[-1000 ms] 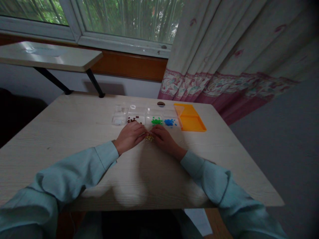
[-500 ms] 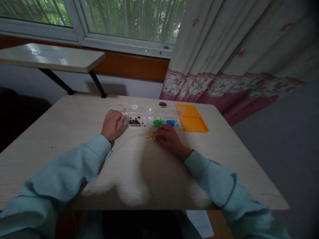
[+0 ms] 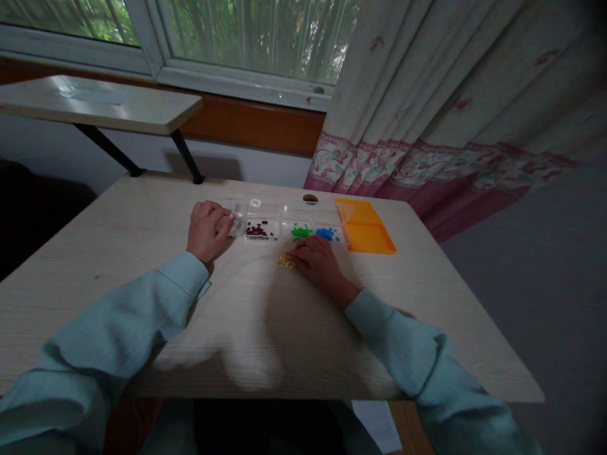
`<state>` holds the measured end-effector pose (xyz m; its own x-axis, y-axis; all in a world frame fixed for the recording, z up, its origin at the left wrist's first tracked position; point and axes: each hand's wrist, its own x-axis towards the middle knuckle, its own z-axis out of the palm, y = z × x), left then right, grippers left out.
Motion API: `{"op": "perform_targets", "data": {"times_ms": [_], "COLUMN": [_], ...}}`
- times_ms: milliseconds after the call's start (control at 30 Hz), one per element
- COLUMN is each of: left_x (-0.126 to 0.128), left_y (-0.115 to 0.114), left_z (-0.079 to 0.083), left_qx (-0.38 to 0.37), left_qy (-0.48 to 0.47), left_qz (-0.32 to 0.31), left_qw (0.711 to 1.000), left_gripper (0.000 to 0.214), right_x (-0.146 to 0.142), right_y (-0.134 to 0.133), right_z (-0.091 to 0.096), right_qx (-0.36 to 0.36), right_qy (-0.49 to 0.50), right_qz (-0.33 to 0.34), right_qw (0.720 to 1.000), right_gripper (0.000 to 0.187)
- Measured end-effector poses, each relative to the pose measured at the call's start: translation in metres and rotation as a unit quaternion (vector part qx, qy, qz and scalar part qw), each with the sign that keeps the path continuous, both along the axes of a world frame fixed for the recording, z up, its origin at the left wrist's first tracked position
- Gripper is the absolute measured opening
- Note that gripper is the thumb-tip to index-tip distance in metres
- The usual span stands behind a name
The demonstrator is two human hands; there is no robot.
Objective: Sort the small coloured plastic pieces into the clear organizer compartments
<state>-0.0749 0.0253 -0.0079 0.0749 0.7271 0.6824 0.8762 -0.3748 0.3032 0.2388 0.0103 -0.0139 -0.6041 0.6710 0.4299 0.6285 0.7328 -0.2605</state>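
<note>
A clear plastic box [image 3: 272,218] with several compartments lies on the pale wooden table [image 3: 142,265]. It holds dark red beads [image 3: 257,230], green beads [image 3: 300,232] and blue beads [image 3: 325,234]. My left hand [image 3: 205,229] is curled at the box's left end, fingers pinched over the leftmost compartment; what they hold is hidden. My right hand [image 3: 315,261] rests on the table in front of the box, fingers bent beside a small heap of yellow beads [image 3: 284,260].
An orange lid [image 3: 363,227] lies open at the box's right end. A small side table [image 3: 95,107] on black legs stands behind, under the window. A flowered curtain [image 3: 427,126] hangs at the right. The table's right edge drops to the grey floor.
My left hand has left the yellow heap and moved left and away to the box's left end. My right hand has stayed by the yellow beads.
</note>
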Motion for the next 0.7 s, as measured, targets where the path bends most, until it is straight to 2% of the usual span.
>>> {"op": "perform_targets", "data": {"times_ms": [333, 700], "left_x": [-0.014, -0.013], "left_y": [0.004, 0.004], "left_z": [-0.007, -0.008], "left_qx": [-0.032, -0.032], "left_qy": [0.030, 0.034], "left_qz": [-0.007, -0.003], "left_qw": [0.999, 0.999], "left_gripper": [0.028, 0.032], "right_x": [0.002, 0.006], "right_y": [0.002, 0.005], "right_z": [-0.002, -0.003], "right_qx": [0.004, -0.044], "right_qy": [0.029, 0.116], "right_qz": [0.015, 0.003], "right_qw": [0.999, 0.992], "right_gripper": [0.017, 0.011]}}
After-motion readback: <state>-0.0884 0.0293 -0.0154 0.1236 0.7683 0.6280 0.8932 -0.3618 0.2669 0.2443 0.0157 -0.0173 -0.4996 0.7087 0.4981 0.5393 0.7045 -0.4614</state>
